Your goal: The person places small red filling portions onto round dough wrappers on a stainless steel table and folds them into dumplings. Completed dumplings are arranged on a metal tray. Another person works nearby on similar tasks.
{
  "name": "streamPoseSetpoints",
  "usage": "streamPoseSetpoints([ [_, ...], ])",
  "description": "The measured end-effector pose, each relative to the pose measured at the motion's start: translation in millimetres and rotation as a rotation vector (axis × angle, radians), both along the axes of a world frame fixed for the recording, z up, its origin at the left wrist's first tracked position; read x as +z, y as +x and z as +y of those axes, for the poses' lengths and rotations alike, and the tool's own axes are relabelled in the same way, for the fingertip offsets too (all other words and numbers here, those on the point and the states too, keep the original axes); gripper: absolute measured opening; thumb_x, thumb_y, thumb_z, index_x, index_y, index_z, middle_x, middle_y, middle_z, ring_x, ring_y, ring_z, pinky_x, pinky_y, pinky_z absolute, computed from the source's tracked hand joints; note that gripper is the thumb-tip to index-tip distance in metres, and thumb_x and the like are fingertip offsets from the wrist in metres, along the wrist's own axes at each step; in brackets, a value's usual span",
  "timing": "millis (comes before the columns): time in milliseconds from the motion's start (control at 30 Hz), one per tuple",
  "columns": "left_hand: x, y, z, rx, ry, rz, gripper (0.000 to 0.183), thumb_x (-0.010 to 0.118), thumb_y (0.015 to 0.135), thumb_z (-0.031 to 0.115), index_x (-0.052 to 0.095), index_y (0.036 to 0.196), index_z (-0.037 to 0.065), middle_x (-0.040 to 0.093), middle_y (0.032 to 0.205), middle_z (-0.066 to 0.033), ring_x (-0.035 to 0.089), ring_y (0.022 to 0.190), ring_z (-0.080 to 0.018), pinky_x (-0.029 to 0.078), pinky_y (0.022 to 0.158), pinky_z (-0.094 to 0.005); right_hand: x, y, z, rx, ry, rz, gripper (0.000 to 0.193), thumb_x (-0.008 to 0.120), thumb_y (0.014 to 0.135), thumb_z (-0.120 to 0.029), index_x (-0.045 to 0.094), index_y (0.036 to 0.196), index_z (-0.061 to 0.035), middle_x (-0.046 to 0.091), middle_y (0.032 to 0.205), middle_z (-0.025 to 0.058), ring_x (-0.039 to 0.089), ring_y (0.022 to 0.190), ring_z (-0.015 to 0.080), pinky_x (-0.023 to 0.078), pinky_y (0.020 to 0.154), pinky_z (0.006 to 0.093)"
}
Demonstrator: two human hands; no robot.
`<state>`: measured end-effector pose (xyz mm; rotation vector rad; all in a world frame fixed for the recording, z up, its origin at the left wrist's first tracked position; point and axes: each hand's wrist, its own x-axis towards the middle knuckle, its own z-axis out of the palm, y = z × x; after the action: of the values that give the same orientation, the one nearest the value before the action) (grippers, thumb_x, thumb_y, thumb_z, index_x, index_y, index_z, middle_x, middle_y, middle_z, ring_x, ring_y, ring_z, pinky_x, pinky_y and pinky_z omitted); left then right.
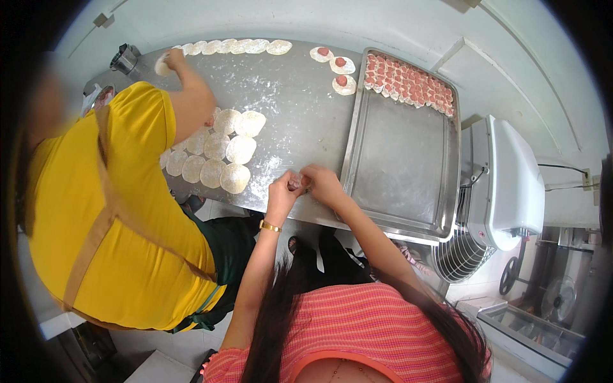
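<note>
Near the front edge of the steel table, my left hand [281, 193] and my right hand [323, 184] meet around a small meat-filled dumpling [295, 183]. Both hands are closed on it, the left cupping it from beside and the right fingers pinching its edge; the fingers partly hide it. Just right of my hands lies a large metal tray [350, 142], its far end filled with rows of open-topped dumplings [408, 80]. Three round wrappers, each with a ball of pink meat [341, 81], lie beyond my hands, left of the tray.
A co-worker in a yellow shirt [121, 210] stands at left, one hand [174, 59] at a row of wrappers [236, 46] along the far edge. More floured wrappers [217, 147] lie in front of them. A white mixer [511, 185] with a wire guard stands right of the tray.
</note>
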<state>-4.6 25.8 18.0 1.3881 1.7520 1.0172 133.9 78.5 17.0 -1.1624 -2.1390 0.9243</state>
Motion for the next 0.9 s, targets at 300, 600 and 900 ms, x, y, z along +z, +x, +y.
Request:
streamPoseSetpoints([
  [300,-6.5,-2.1,-3.0,-0.014,0.021,-0.050,0.025,0.075,0.066,0.001,0.059,0.085,-0.001,0.066,0.075,-0.0150,0.067,0.069,-0.0240,0.051,0.061,-0.0306,1.3,-2.2,-5.1,-0.048,-0.105,0.087,0.033,0.057,0.067,0.006,0.060,0.099,-0.0025,0.060,0.087,0.0151,0.059,0.082,0.0346,0.047,0.072,0.0409],
  [600,7.0,-11.4,-3.8,-0.100,0.010,0.019,0.018,0.059,0.077,-0.001,0.064,0.095,-0.001,0.069,0.084,-0.0130,0.067,0.077,-0.0182,0.052,0.069,-0.0289,-8.8,-7.1,-7.2,-0.086,0.018,-0.099,0.033,0.062,0.067,0.002,0.061,0.099,-0.0050,0.058,0.092,0.0137,0.059,0.084,0.0332,0.048,0.074,0.0410],
  [900,-10.8,11.0,112.0,0.048,0.058,0.111,0.018,0.062,0.076,0.007,0.065,0.093,-0.001,0.066,0.072,-0.0145,0.063,0.061,-0.0234,0.049,0.060,-0.0324,20.0,115.0,65.2,-0.657,-0.134,0.295,0.027,0.068,0.072,-0.007,0.061,0.098,-0.0044,0.064,0.084,0.0105,0.065,0.073,0.0198,0.052,0.065,0.0313],
])
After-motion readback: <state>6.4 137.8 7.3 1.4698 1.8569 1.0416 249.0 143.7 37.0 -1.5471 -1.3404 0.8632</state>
